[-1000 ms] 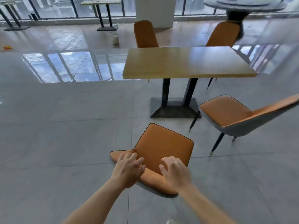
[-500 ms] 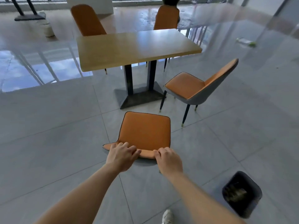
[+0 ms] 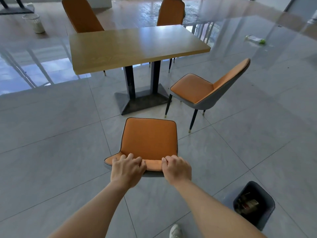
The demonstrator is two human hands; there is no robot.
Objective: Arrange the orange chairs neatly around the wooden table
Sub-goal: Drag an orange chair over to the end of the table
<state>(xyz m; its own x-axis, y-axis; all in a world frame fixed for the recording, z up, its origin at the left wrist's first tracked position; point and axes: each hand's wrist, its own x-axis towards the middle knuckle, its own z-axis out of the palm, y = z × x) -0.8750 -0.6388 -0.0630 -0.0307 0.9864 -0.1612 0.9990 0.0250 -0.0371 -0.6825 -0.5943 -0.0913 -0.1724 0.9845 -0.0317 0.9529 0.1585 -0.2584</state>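
An orange chair (image 3: 150, 137) stands right in front of me, its seat pointing at the wooden table (image 3: 135, 47). My left hand (image 3: 127, 169) and my right hand (image 3: 176, 167) both grip the top edge of its backrest. A second orange chair (image 3: 193, 88) stands at the table's near right corner, turned away at an angle with its back to the right. Two more orange chairs stand behind the table, one at the far left (image 3: 82, 16) and one at the far right (image 3: 170, 12).
A dark waste bin (image 3: 255, 203) with rubbish stands on the grey tiles at my lower right. A pale bucket (image 3: 34, 23) stands far left. A plastic bottle (image 3: 254, 39) lies on the floor at the right. My shoe (image 3: 175, 231) shows at the bottom.
The chair in my hands has turned square to the table and come closer to its base. My view has swung right and down, bringing the waste bin into sight.
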